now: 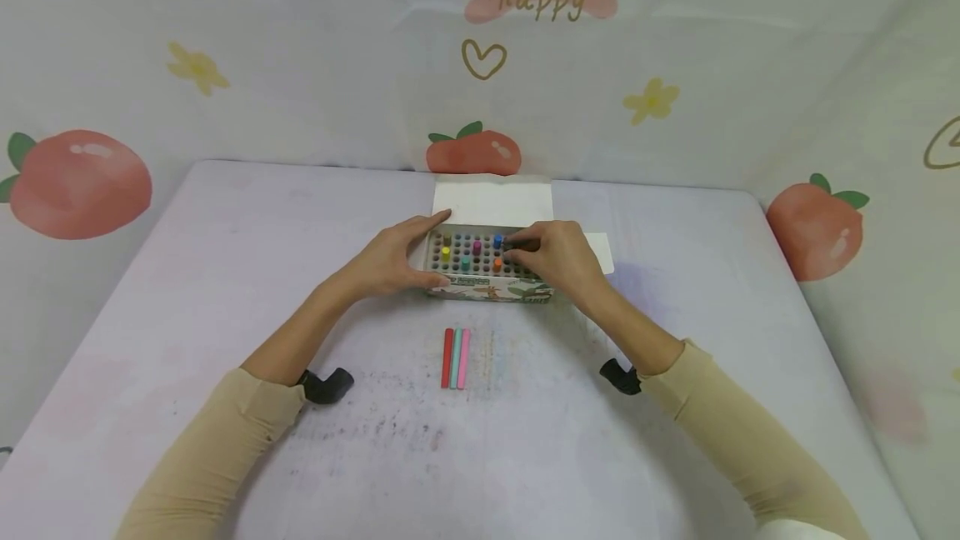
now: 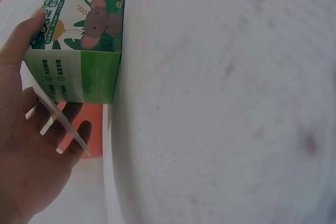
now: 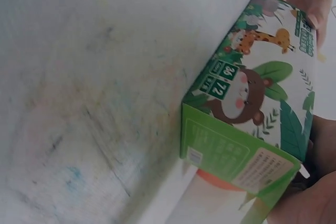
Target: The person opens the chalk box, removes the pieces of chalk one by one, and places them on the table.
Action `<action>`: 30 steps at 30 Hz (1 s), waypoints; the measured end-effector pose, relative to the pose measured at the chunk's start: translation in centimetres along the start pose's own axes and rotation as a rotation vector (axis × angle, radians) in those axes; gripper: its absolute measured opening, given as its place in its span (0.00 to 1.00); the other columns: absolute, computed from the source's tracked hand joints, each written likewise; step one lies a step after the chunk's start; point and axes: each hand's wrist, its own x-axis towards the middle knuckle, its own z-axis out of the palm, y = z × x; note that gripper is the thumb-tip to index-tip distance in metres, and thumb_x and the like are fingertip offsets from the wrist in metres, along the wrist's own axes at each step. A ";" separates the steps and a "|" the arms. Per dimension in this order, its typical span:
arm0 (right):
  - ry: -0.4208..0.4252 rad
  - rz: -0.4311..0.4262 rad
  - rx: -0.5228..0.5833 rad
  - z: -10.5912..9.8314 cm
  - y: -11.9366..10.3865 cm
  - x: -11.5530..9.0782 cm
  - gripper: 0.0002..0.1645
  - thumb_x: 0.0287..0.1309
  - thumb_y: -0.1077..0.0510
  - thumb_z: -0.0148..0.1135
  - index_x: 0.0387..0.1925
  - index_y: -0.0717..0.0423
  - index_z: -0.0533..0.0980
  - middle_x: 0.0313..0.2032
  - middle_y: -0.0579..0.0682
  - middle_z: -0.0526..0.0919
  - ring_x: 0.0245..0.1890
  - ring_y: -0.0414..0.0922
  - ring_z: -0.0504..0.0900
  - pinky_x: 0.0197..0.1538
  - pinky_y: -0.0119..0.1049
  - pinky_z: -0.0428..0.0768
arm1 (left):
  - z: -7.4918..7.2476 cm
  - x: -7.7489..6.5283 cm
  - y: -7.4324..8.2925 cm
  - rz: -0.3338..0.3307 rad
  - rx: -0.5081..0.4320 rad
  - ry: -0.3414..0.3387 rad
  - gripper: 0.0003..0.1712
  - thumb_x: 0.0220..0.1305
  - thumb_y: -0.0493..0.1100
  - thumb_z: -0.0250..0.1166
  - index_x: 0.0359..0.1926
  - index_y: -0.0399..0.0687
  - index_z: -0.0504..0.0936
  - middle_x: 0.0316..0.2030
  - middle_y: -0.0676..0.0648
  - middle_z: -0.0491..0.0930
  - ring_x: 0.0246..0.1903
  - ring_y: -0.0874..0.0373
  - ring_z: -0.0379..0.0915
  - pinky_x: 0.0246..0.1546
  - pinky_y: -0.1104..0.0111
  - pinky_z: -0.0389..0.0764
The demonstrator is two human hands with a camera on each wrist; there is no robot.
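Pink stick [image 1: 464, 358] seemed light and breakable, best pinched midway; left hand [image 1: 388, 260] spread wide, right hand [image 1: 561, 255] I couldn't tell.

Your desk [image 1: 540, 473] is whitish, with a light purple tint. Close to the middle of its far edge, you have a printed box [image 1: 491, 289] standing. Nearer to you, about midway between left and right edges, a red stick [image 1: 447, 359], a bluish-green stick [image 1: 456, 359] and a pink stick [image 1: 464, 359] lie side by side. Dark specks [image 1: 384, 422] spread leftward of them; a bluish stain [image 1: 637, 294] is toward the far right corner.
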 end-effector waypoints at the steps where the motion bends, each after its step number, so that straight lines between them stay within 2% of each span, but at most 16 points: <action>1: 0.010 -0.004 -0.001 0.0 0.0 0.0 0.14 0.56 0.55 0.74 0.43 0.56 0.87 0.37 0.50 0.89 0.29 0.40 0.83 0.32 0.36 0.78 | 0.0 0.0 0.0 0.004 -0.001 -0.002 0.59 0.50 0.55 0.79 0.78 0.57 0.55 0.70 0.43 0.64 0.68 0.47 0.59 0.66 0.48 0.61; 8: 0.054 0.004 0.030 0.2 -0.1 -0.2 0.12 0.58 0.56 0.72 0.42 0.55 0.87 0.39 0.49 0.88 0.33 0.41 0.85 0.37 0.37 0.80 | -0.1 0.0 0.1 0.017 -0.007 0.003 0.59 0.50 0.54 0.79 0.78 0.55 0.55 0.67 0.42 0.67 0.65 0.48 0.63 0.64 0.48 0.63; 16: 0.150 -0.005 0.149 0.6 0.0 -0.4 0.12 0.58 0.56 0.72 0.43 0.54 0.87 0.39 0.47 0.88 0.35 0.41 0.84 0.38 0.37 0.80 | -0.1 0.1 0.1 0.007 -0.003 0.011 0.59 0.49 0.54 0.79 0.78 0.55 0.56 0.67 0.43 0.67 0.64 0.50 0.63 0.64 0.49 0.63; 23: 0.201 -0.024 0.247 0.8 0.1 -0.4 0.12 0.59 0.57 0.71 0.44 0.54 0.86 0.39 0.47 0.88 0.36 0.40 0.86 0.38 0.35 0.82 | 0.0 0.2 -0.1 0.008 0.002 -0.002 0.59 0.49 0.55 0.79 0.78 0.54 0.56 0.67 0.42 0.67 0.63 0.49 0.64 0.63 0.49 0.64; 30: 0.279 -0.073 0.371 1.0 0.2 -0.5 0.11 0.60 0.57 0.71 0.43 0.56 0.85 0.37 0.49 0.88 0.34 0.46 0.87 0.36 0.32 0.82 | 0.0 0.2 -0.1 0.011 0.002 -0.002 0.60 0.49 0.54 0.79 0.78 0.54 0.56 0.67 0.42 0.67 0.64 0.48 0.63 0.64 0.49 0.63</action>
